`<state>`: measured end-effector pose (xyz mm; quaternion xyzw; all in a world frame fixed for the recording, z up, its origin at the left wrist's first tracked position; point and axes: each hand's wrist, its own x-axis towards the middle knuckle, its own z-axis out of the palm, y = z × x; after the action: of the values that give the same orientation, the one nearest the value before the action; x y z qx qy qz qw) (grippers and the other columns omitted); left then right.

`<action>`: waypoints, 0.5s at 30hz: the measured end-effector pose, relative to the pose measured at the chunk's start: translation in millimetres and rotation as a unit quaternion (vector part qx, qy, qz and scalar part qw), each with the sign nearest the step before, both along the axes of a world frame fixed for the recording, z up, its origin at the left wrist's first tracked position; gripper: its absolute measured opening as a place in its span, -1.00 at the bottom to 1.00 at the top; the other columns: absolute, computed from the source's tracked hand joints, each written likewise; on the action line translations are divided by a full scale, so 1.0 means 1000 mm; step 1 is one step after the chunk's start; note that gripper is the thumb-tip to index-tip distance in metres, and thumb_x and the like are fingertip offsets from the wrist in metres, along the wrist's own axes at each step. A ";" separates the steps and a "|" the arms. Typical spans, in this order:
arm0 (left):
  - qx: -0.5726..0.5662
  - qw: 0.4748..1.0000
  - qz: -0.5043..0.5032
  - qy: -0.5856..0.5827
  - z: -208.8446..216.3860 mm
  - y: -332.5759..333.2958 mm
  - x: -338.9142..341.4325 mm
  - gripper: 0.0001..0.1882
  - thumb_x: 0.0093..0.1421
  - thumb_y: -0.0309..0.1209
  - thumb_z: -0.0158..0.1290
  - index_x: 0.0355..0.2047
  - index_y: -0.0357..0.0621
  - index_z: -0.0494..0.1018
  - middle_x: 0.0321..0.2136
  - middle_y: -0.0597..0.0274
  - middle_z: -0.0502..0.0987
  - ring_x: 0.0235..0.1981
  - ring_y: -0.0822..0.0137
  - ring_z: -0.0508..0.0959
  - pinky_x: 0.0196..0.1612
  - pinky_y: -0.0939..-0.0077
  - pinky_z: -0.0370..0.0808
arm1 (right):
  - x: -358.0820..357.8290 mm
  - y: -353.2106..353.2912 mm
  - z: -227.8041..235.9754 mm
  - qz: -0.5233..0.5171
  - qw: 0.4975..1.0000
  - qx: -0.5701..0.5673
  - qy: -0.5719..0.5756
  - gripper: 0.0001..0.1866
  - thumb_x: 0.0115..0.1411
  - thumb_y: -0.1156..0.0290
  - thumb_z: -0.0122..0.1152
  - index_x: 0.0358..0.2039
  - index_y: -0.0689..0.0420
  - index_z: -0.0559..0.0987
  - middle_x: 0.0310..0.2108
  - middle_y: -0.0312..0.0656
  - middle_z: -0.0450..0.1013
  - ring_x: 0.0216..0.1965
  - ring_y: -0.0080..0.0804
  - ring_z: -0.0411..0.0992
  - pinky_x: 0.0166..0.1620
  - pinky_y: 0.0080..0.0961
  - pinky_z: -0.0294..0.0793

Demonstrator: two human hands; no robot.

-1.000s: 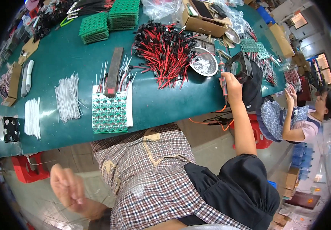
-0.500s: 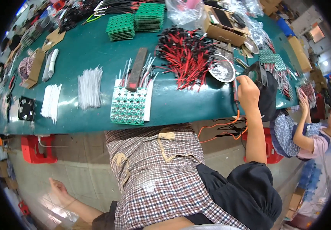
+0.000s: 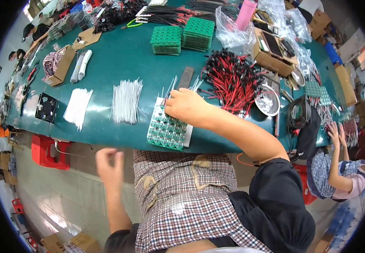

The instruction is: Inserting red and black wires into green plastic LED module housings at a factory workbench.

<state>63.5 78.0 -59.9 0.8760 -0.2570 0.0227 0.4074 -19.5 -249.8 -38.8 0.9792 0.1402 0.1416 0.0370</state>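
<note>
My right hand point(image 3: 186, 107) is closed over the near end of a dark flat bar point(image 3: 185, 78), which lies across a panel of small green circuit boards point(image 3: 165, 133). The fingers cover that end of the bar. Thin white wires stick out beyond the panel's far edge, and a white sheet shows along its right side. My left hand point(image 3: 109, 164), blurred by motion, hovers off the table's front edge with thumb and fingers apart and nothing visible in it. A bundle of white wires point(image 3: 126, 101) lies left of the panel, with a second white bundle point(image 3: 78, 107) further left.
Red and black leads point(image 3: 231, 80) are heaped right of the panel, beside a metal bowl point(image 3: 267, 100). Stacked green boards point(image 3: 197, 33) stand behind. A black fan point(image 3: 46, 107) sits at left, another fan point(image 3: 298, 113) at right. A co-worker's hands point(image 3: 337, 134) show at far right.
My right hand has left the pen-like tool with the orange cord by the bowl and moved left onto the bar. My left hand has risen toward the table edge. The view has shifted.
</note>
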 end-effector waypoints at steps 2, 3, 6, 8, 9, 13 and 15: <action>0.011 0.987 -0.138 -0.087 0.007 -0.051 -0.015 -0.55 0.06 -0.31 0.32 -0.09 -0.23 0.46 -0.15 0.07 0.50 -0.10 0.02 0.50 0.01 0.18 0.40 | 0.006 -0.008 0.003 0.008 0.998 -0.013 0.063 -0.93 0.05 0.39 0.19 -0.40 -0.01 0.58 -0.32 -0.38 0.50 -0.20 -0.35 0.48 -0.16 -0.36 0.50; 0.030 0.982 -0.162 -0.096 0.012 -0.071 -0.025 -0.46 0.03 -0.32 0.34 0.00 -0.20 0.42 -0.10 0.06 0.48 -0.05 0.03 0.48 0.05 0.19 0.38 | 0.007 -0.014 0.009 0.028 0.998 0.008 0.064 -0.91 0.06 0.40 0.18 -0.38 0.02 0.57 -0.33 -0.32 0.51 -0.24 -0.29 0.54 -0.22 -0.34 0.54; 0.065 0.976 -0.183 -0.095 0.001 -0.101 -0.032 -0.21 -0.05 -0.26 0.40 0.17 -0.18 0.32 0.02 0.05 0.43 0.07 0.00 0.41 0.12 0.13 0.30 | 0.025 -0.021 0.028 -0.002 0.992 0.079 0.094 -0.88 0.09 0.42 0.17 -0.32 0.07 0.55 -0.29 -0.31 0.51 -0.27 -0.23 0.58 -0.28 -0.33 0.57; 0.079 0.978 -0.171 -0.090 -0.001 -0.105 -0.031 -0.19 -0.08 -0.24 0.42 0.16 -0.19 0.33 0.06 0.03 0.42 0.09 0.00 0.40 0.12 0.13 0.31 | 0.047 -0.023 0.023 -0.006 0.995 0.095 0.040 -0.88 0.04 0.46 0.21 -0.36 0.13 0.55 -0.38 -0.18 0.50 -0.36 -0.19 0.62 -0.39 -0.22 0.58; 0.078 0.979 -0.168 -0.085 -0.003 -0.108 -0.030 -0.17 -0.09 -0.22 0.42 0.17 -0.19 0.33 0.08 0.02 0.41 0.07 0.00 0.40 0.11 0.11 0.31 | 0.062 -0.025 0.012 -0.040 0.996 0.080 -0.004 -0.88 0.05 0.45 0.20 -0.36 0.13 0.54 -0.40 -0.16 0.49 -0.40 -0.20 0.61 -0.43 -0.23 0.57; 0.076 0.982 -0.160 -0.067 -0.005 -0.110 -0.030 -0.14 -0.11 -0.21 0.44 0.18 -0.18 0.32 0.06 0.05 0.44 0.07 0.01 0.40 0.10 0.11 0.30 | 0.116 -0.027 -0.026 -0.106 0.991 0.035 -0.077 -0.91 0.08 0.42 0.16 -0.39 0.13 0.53 -0.43 -0.14 0.46 -0.50 -0.23 0.57 -0.52 -0.29 0.53; 0.068 0.984 -0.158 -0.040 -0.001 -0.112 -0.033 -0.15 -0.13 -0.25 0.45 0.16 -0.17 0.32 0.06 0.06 0.45 0.10 0.02 0.41 0.12 0.14 0.30 | 0.124 -0.025 -0.032 -0.119 0.989 0.049 -0.076 -0.92 0.08 0.44 0.15 -0.39 0.12 0.52 -0.43 -0.14 0.47 -0.50 -0.23 0.58 -0.53 -0.29 0.53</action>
<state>31.0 -33.8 -61.2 0.8484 -0.4093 -0.0240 0.3349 104.7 -274.7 -71.1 0.9759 0.0121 0.2171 0.0165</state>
